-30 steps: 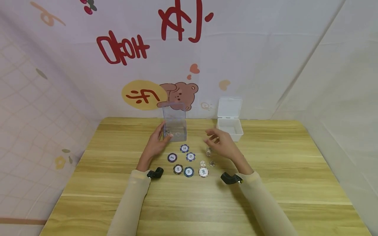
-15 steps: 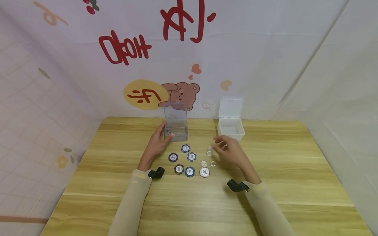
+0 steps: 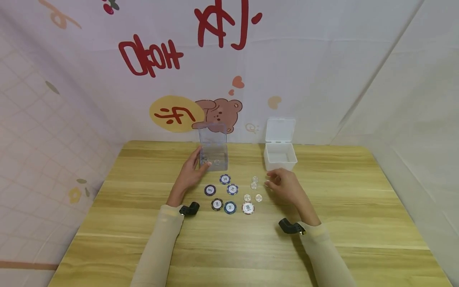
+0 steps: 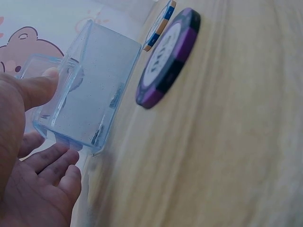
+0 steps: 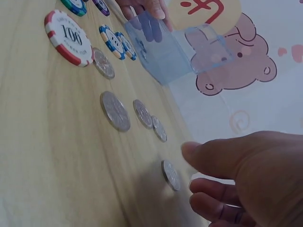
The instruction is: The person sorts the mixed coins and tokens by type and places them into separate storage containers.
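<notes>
Fingers (image 5: 215,189) loosely bent, the right hand (image 3: 285,185) holds nothing; the left hand (image 3: 190,174) grips a clear box (image 3: 215,153). Four coins (image 3: 247,197) and six chips (image 3: 230,207) lie between; a white box (image 3: 281,165) stands behind the right hand. Just beside that hand, a round, silvery coin (image 5: 171,175) rests on the counter (image 3: 229,251).

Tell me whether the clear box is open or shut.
Open. In the head view, the clear box has its lid standing raised along the back edge; the left hand grips its left side.
</notes>
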A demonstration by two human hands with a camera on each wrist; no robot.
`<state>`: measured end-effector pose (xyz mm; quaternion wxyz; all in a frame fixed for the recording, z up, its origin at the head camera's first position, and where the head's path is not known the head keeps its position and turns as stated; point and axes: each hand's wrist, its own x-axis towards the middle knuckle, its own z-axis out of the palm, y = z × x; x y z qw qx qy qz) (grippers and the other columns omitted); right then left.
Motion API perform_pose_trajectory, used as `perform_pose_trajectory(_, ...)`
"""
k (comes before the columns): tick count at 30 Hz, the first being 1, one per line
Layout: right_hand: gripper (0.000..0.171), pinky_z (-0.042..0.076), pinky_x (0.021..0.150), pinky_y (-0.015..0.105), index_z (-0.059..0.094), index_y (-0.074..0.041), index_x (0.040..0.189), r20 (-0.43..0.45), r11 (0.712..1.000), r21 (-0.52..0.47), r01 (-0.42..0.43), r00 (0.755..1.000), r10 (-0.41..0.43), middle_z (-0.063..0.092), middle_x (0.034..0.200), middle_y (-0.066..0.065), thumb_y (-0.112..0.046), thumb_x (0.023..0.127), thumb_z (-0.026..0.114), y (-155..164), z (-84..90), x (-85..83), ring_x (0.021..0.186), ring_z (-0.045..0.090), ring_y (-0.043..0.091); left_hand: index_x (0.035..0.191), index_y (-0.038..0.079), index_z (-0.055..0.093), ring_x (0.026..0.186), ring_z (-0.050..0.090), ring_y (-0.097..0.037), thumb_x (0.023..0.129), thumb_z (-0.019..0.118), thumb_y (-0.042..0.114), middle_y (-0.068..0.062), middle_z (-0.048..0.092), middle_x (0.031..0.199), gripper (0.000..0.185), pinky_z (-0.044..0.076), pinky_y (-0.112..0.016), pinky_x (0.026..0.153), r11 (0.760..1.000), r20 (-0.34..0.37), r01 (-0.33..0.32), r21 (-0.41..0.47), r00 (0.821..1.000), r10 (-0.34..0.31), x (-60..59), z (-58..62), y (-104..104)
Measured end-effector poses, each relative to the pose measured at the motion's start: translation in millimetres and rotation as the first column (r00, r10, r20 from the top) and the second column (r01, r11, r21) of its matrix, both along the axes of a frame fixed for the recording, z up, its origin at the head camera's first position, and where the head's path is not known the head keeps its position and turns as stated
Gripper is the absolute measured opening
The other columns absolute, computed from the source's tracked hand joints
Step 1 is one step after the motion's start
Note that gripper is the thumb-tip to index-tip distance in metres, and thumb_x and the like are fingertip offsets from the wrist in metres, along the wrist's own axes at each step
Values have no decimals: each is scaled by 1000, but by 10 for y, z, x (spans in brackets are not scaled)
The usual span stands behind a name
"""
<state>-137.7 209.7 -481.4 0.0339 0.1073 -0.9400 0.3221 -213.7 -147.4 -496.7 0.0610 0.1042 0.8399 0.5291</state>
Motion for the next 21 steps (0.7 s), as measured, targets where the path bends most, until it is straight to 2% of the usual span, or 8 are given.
perform_pose_trajectory(5,17,49,68,30,76,-3,100,37,1000,29,7,999,-8,66,83,6,-15,88,79,35,-34,7,75,58,17,166,15,17,158,23,-30,102,65,34,-11,19,172,82,23,-42,131,1000,-2,5,5,1000,-5,-4,-2,2)
perform_pose_trajectory(12,12,52,72,32,75,-4,95,42,1000,0,19,999,-19,67,85,7,-11,86,79,6,-63,8,77,61,17,166,20,17,159,22,-29,102,65,36,-8,20,172,81,21,-41,131,1000,-1,2,5,1000,-2,-15,-7,-18)
perform_pose_trajectory(21,10,53,72,31,73,-1,95,61,1000,-9,23,998,-22,67,88,10,-7,87,78,-3,-52,44,79,62,19,165,14,18,159,22,-29,102,65,36,-10,19,172,82,21,-42,131,1000,0,2,12,1000,-2,-9,-21,-1)
